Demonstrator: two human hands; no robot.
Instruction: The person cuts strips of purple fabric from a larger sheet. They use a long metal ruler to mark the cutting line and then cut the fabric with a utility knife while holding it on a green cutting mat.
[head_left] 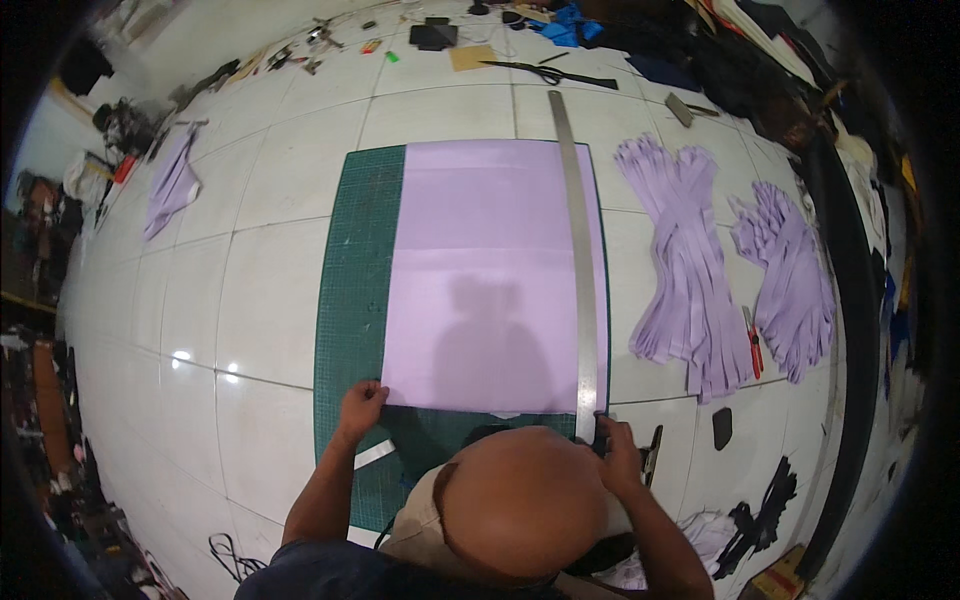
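Note:
A lilac fabric sheet (480, 220) lies flat on a green cutting mat (355, 250), with faint crosswise creases. My left hand (363, 408) pinches the sheet's near left corner. Along the right side of the fabric runs a long metal ruler (578, 230), reaching past both the far and near edges. My right hand (620, 455) is beside the ruler's near end, its fingers curled at the near right corner of the fabric. Something dark shows at those fingertips, too small to name. A bare knee (525, 500) covers part of the mat's near edge.
Two bundles of lilac strips (690, 270) lie on the tiled floor at right, with a red-handled cutter (753, 345) beside them. Large black scissors (550, 74) lie beyond the mat. A lilac scrap (175, 187) is at far left, a white strip (375, 454) near my left forearm.

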